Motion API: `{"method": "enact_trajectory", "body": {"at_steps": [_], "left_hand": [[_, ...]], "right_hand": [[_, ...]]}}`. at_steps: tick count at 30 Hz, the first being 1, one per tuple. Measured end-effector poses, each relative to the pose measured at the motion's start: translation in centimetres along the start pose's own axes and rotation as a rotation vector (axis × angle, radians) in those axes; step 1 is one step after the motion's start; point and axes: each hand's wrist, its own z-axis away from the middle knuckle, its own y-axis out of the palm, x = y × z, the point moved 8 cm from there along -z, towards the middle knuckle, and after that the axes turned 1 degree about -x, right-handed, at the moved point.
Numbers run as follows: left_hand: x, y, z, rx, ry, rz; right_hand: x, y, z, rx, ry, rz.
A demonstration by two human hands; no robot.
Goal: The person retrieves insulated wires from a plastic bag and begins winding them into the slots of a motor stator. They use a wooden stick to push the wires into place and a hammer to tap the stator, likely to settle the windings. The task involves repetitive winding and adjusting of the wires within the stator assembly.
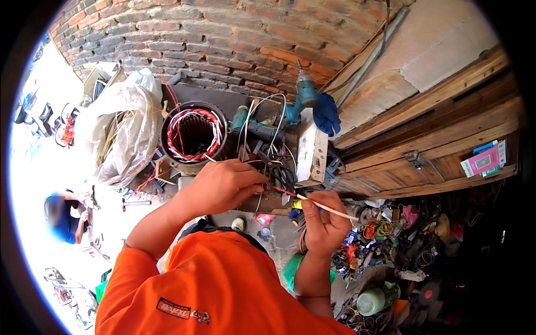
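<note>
My right hand pinches a thin pale rod, slanting up to the left. Its slim forward part is red and reaches close to the fingertips of my left hand. My left hand is closed, fingers and thumb pressed together; what lies between them is too small to make out. Beyond it on the workbench stands a round motor housing, with red and white twisted wires ringed inside. Black-handled scissors or pliers lie beside my left fingertips among loose wires.
A teal power drill stands at the back by a dark blue glove and a whitish box. A plastic bag bulges at left. Wooden doors and piled clutter lie right. Another person crouches far left near a hammer.
</note>
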Motion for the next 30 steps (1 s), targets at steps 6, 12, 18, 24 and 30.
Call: {"method": "enact_trajectory", "body": {"at_steps": [6, 12, 18, 24, 30], "left_hand": [[1.2, 0.3, 1.7, -0.083, 0.009, 0.063], [4.9, -1.3, 3.8, -0.078, -0.041, -0.113], [5.7, -1.1, 4.7, -0.084, -0.031, -0.05], [11.0, -2.2, 7.1, -0.114, -0.144, -0.067], [11.7, -2.1, 7.4, -0.203, -0.093, 0.061]], "right_hand": [[-1.4, 5.9, -0.2, 0.244, 0.015, 0.029], [-2.9, 7.1, 0.5, 0.2, 0.129, -0.026], [-4.5, 11.0, 0.8, 0.32, 0.126, 0.028], [-5.8, 11.8, 1.3, 0.257, 0.166, 0.011], [-6.9, 14.2, 2.2, 0.253, 0.138, 0.005]]}}
